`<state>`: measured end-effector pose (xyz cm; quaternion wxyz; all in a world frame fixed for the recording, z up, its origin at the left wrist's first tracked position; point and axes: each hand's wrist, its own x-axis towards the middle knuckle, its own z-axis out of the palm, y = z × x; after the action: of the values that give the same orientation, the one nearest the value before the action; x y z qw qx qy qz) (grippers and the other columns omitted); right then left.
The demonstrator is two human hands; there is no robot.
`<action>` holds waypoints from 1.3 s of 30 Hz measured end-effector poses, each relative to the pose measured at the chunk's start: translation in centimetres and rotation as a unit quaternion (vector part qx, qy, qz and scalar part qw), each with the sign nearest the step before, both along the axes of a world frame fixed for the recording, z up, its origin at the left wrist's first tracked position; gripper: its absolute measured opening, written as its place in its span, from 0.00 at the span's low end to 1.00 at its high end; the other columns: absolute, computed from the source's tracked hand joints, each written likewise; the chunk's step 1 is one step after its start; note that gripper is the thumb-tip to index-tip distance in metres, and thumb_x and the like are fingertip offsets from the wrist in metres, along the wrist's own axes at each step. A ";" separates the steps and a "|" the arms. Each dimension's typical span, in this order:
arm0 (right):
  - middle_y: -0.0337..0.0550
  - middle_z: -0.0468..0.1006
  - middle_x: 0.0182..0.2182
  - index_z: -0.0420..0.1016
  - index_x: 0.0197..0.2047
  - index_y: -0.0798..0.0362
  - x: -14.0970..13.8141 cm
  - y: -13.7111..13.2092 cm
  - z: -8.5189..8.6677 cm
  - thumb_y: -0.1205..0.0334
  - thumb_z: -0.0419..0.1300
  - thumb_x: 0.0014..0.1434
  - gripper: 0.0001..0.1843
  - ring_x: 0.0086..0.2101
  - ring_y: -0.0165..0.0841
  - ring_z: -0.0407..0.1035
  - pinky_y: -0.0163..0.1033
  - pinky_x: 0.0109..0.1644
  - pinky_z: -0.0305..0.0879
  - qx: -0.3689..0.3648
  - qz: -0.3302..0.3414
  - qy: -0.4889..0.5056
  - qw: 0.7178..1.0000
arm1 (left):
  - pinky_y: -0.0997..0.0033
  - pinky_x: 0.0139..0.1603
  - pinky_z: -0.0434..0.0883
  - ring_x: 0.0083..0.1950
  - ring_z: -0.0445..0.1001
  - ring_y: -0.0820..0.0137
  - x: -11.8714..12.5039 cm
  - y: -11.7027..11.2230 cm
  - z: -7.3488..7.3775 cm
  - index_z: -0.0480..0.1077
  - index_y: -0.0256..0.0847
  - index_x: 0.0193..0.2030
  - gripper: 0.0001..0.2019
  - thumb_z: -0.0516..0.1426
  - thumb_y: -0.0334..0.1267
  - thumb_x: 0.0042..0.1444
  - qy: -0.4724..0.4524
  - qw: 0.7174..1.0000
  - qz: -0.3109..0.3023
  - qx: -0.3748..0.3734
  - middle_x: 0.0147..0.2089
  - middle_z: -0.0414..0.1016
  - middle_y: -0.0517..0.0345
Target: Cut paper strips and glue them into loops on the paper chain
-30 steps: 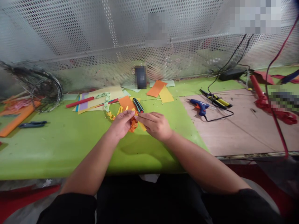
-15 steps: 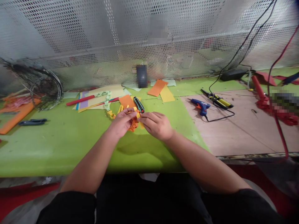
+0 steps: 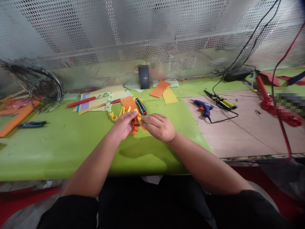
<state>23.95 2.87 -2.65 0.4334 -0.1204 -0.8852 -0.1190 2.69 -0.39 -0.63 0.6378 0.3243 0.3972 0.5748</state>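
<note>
Centrally, just above the green mat (image 3: 59, 143), a folded strip (image 3: 135, 123) of orange and yellow paper is held between both hands. The left hand (image 3: 123, 125) is closed on its left side, with thumb and fingertips pinched on the folds. The right hand (image 3: 159, 127) is pinched on its right side, fingers drawn together. The strip is gripped from either side, and the two hands are brought almost into contact.

Just behind the hands, a knife (image 3: 141, 106) with a black and green handle is laid beside an orange card (image 3: 128, 102). Loose yellow strips (image 3: 122, 111) are scattered to the left of the card. A pale green chain (image 3: 108, 101) is draped over paper sheets (image 3: 114, 93), next to a red stick (image 3: 81, 102). Farther left, a blue tool (image 3: 32, 124) is laid on the mat, and a wire coil (image 3: 45, 90) is propped against the mesh wall (image 3: 71, 38).

To the right, on a brown board (image 3: 238, 133), a blue glue gun (image 3: 202, 107) and pliers (image 3: 222, 102) are set near each other, well apart from the hands.
</note>
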 end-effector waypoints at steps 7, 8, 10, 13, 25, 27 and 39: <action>0.48 0.87 0.51 0.83 0.57 0.49 -0.5 0.2 -0.1 0.66 0.59 0.76 0.13 0.45 0.41 0.81 0.48 0.49 0.78 -0.013 -0.014 -0.023 1.000 | 0.74 0.40 0.77 0.37 0.80 0.73 -0.3 0.2 -0.4 0.80 0.38 0.35 0.15 0.78 0.37 0.46 0.009 1.000 0.025 -0.005 0.36 0.82 0.57; 0.48 0.87 0.51 0.83 0.58 0.49 -0.6 0.1 0.0 0.65 0.59 0.76 0.13 0.45 0.40 0.81 0.48 0.49 0.78 -0.022 -0.012 -0.036 0.999 | 0.75 0.39 0.76 0.37 0.80 0.72 -0.5 0.3 -0.5 0.80 0.38 0.35 0.15 0.78 0.37 0.46 0.015 0.999 0.035 -0.011 0.36 0.82 0.57; 0.47 0.87 0.49 0.82 0.60 0.48 -0.7 0.0 0.2 0.64 0.58 0.77 0.15 0.44 0.39 0.81 0.46 0.47 0.77 -0.045 -0.004 -0.066 0.997 | 0.75 0.36 0.75 0.35 0.79 0.73 -0.8 0.6 -0.7 0.81 0.38 0.35 0.14 0.77 0.39 0.47 0.043 0.998 0.048 -0.020 0.34 0.82 0.57; 0.45 0.87 0.46 0.83 0.60 0.47 -0.7 0.1 0.2 0.65 0.57 0.78 0.15 0.41 0.36 0.80 0.42 0.44 0.75 -0.069 0.004 -0.081 0.994 | 0.74 0.33 0.74 0.31 0.77 0.73 -1.4 1.0 -1.0 0.81 0.37 0.32 0.14 0.78 0.42 0.46 0.092 0.994 0.062 -0.026 0.32 0.81 0.56; 0.47 0.85 0.51 0.88 0.50 0.44 -1.3 -0.2 0.0 0.63 0.66 0.72 0.09 0.52 0.42 0.79 0.49 0.57 0.80 -0.069 0.002 0.034 0.997 | 0.72 0.38 0.79 0.33 0.81 0.70 -1.7 0.5 0.0 0.82 0.34 0.33 0.16 0.80 0.36 0.41 0.102 0.994 0.010 -0.036 0.32 0.83 0.52; 0.47 0.85 0.53 0.88 0.52 0.43 -1.1 -0.2 0.1 0.64 0.66 0.72 0.11 0.53 0.43 0.79 0.51 0.58 0.81 -0.075 0.013 0.027 0.997 | 0.71 0.40 0.79 0.34 0.81 0.70 -1.6 0.5 0.1 0.82 0.35 0.33 0.16 0.80 0.33 0.40 0.090 0.995 0.018 -0.038 0.33 0.83 0.53; 0.51 0.79 0.58 0.89 0.45 0.45 -2.4 0.1 -0.8 0.57 0.71 0.69 0.05 0.60 0.43 0.75 0.57 0.64 0.75 -0.365 0.152 0.187 0.899 | 0.68 0.49 0.76 0.43 0.84 0.64 -1.5 0.5 -1.2 0.89 0.44 0.42 0.16 0.78 0.47 0.48 0.288 0.944 0.147 0.071 0.40 0.89 0.54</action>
<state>21.53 2.99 -3.43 0.5292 -0.1541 -0.7769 0.3043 1.16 0.13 -1.79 0.3800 0.4584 0.5654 0.5708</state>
